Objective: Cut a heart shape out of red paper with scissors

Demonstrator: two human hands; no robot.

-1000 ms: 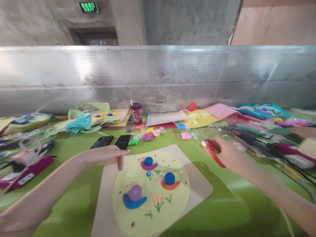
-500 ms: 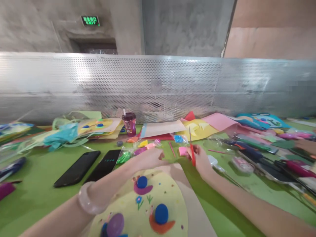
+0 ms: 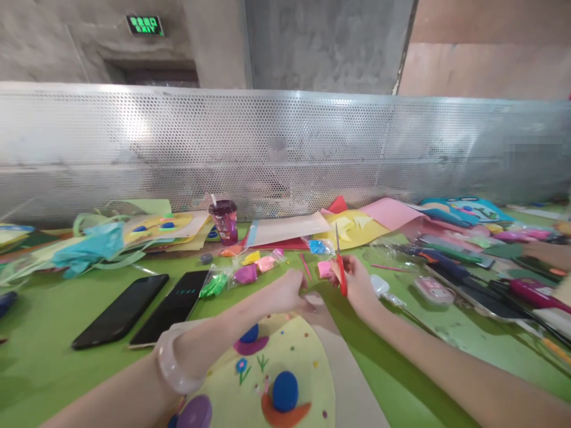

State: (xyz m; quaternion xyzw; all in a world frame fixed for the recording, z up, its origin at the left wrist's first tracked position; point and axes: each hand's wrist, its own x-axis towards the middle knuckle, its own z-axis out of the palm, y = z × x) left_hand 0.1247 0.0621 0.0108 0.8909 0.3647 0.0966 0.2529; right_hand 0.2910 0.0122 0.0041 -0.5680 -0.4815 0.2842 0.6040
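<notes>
My right hand (image 3: pixel 359 286) is closed round red-handled scissors (image 3: pixel 341 268), blades pointing up and away from me. My left hand (image 3: pixel 286 291), a pale bangle on its wrist, reaches to the far corner of a beige card (image 3: pixel 352 389) and its curled fingers pinch that corner. On the card lies a pale yellow paper disc (image 3: pixel 307 371) with clay snails in blue, purple and orange. A small pink clay piece (image 3: pixel 324 268) lies on the green table just beyond the two hands.
Two black phones (image 3: pixel 121 310) (image 3: pixel 172 307) lie at the left. Small bags of coloured clay (image 3: pixel 248 273) and a dark cup (image 3: pixel 225 220) sit beyond them. Coloured paper sheets (image 3: pixel 357 223) line the back; pens and tools (image 3: pixel 450 267) crowd the right, near another person's hand (image 3: pixel 542 253).
My right hand picked up the scissors from the right and brought them to the card's far corner. My left hand slid from the card's left side to that corner. My view shifted forward.
</notes>
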